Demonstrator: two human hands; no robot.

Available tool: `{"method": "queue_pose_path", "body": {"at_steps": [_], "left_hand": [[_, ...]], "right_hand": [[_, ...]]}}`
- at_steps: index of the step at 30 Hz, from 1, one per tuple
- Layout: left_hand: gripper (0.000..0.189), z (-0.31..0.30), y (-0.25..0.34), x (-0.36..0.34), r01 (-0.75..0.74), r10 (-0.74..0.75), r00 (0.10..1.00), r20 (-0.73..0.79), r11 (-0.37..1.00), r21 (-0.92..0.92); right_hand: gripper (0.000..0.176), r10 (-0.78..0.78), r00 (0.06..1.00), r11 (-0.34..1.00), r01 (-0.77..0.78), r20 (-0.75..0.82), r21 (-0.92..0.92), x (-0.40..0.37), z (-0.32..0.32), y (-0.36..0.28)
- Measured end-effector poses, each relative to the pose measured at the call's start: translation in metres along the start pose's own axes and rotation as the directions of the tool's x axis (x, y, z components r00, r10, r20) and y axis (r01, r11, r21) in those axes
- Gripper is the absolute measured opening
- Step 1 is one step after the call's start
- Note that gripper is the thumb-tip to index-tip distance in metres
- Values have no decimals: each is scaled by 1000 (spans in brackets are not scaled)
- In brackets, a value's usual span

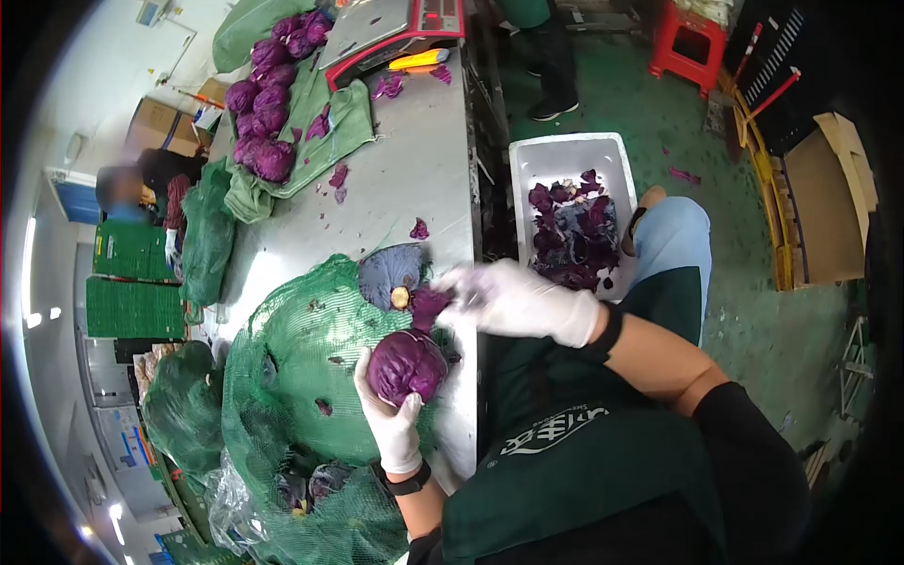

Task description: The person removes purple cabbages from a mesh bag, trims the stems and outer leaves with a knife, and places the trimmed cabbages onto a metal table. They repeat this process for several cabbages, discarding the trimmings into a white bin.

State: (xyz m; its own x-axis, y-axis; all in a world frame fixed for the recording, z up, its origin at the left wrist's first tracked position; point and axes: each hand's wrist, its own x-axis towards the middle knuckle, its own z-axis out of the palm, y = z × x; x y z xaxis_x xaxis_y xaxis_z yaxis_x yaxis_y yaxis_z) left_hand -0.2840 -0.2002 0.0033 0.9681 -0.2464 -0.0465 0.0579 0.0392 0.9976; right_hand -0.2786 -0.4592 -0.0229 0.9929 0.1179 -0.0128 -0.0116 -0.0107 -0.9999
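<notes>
My left hand (394, 428), in a white glove, is wrapped round a purple cabbage (407, 365) over the green mesh bag (311, 330) on the metal table. Just beyond it my right hand (499, 299), also gloved and blurred by motion, has its fingers closed at a torn purple leaf (429, 306). A bluish outer leaf with a pale stem end (391, 275) lies against that leaf. More cabbages (325, 485) show through the mesh at the near end of the bag.
A white bin (612, 155) with purple leaf scraps stands right of the table (414, 169). Cabbages (268, 108) lie on green netting at the far end, near a red scale (441, 19) and a yellow cutter (419, 60). Two other people are in view.
</notes>
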Motion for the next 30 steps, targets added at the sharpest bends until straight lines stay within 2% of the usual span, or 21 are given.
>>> {"method": "queue_pose_path", "body": {"at_steps": [1, 2, 4, 5, 8, 9, 10, 12, 13, 15, 17, 19, 20, 21, 22, 24, 25, 27, 28, 29, 30], "left_hand": [[101, 4, 1, -1, -5, 4, 1000, 19, 1000, 17], [102, 5, -1, -3, -18, 17, 999, 49, 1000, 9], [104, 11, 3, -6, -69, 59, 993, 102, 993, 96], [104, 12, 4, -6, -64, 54, 993, 103, 993, 98], [104, 16, 2, -4, -84, 70, 986, 149, 993, 88], [105, 16, 1, -1, -59, 50, 985, 165, 997, 50], [106, 17, 0, 1, -36, 33, 982, 184, 999, 13], [106, 28, 3, -2, 160, -108, 977, 182, 939, -305], [110, 35, 4, -2, 189, -121, 972, 201, 911, -365], [114, 41, -1, -1, 217, -132, 966, 221, 879, -424], [119, 40, -17, 6, 351, -183, 927, 327, 729, -588], [120, 54, -14, 9, 336, -148, 929, 338, 716, -611], [120, 59, -12, 11, 323, -118, 932, 344, 702, -635], [120, 55, -14, 14, 288, -153, 944, 292, 816, -502], [120, 54, -17, 17, 282, -146, 945, 294, 818, -501], [106, 52, -20, 23, 309, -126, 937, 326, 734, -605], [103, 52, -21, 30, 374, -85, 914, 397, 556, -743], [97, 52, -21, 45, 526, 0, 848, 529, 110, -843], [96, 48, -20, 51, 527, 10, 849, 528, 56, -848], [94, 45, -18, 57, 527, 21, 850, 526, 1, -850], [86, 43, -13, 64, 515, -44, 857, 513, 66, -855]], "right_hand": [[52, -92, 996, 993, 93, 15, -77, 6, 15, 0], [52, -12, 999, 987, 18, 38, -161, 6, 19, -7], [47, -11, 997, 985, 24, 73, -170, 8, 28, -1], [34, -7, 997, 994, 15, 72, -104, 7, 29, 0], [22, -61, 996, 998, 59, 65, 28, 0, 20, 1], [12, -11, 997, 1000, 11, 82, -1, 0, 14, -2], [9, 58, 994, 953, -83, 94, 292, -3, 7, -6], [5, 188, 926, 766, -347, 329, 540, -6, -28, -17], [5, 168, 955, 784, -279, 244, 555, -13, -32, -19], [8, 134, 964, 667, -260, 231, 698, -14, -36, -19], [9, 131, 964, 613, -261, 230, 745, -13, -40, -22], [9, 199, 971, 582, -223, 129, 782, -11, -35, -33], [9, 185, 978, 618, -192, 96, 763, -10, -35, -32], [8, 209, 972, 588, -211, 105, 781, -11, -38, -36], [8, 231, 966, 556, -230, 117, 799, -11, -40, -40], [7, 276, 960, 402, -163, 51, 901, -12, -61, -31], [12, 219, 975, 309, -45, -25, 950, -14, -74, -23], [15, 279, 927, 386, 133, -253, 913, -23, -104, -15], [14, 202, 929, 420, 203, -310, 885, -25, -117, -9], [13, 210, 896, 523, 235, -391, 819, -27, -127, -5], [14, 246, 851, 581, 253, -464, 773, -28, -134, -1]]}}
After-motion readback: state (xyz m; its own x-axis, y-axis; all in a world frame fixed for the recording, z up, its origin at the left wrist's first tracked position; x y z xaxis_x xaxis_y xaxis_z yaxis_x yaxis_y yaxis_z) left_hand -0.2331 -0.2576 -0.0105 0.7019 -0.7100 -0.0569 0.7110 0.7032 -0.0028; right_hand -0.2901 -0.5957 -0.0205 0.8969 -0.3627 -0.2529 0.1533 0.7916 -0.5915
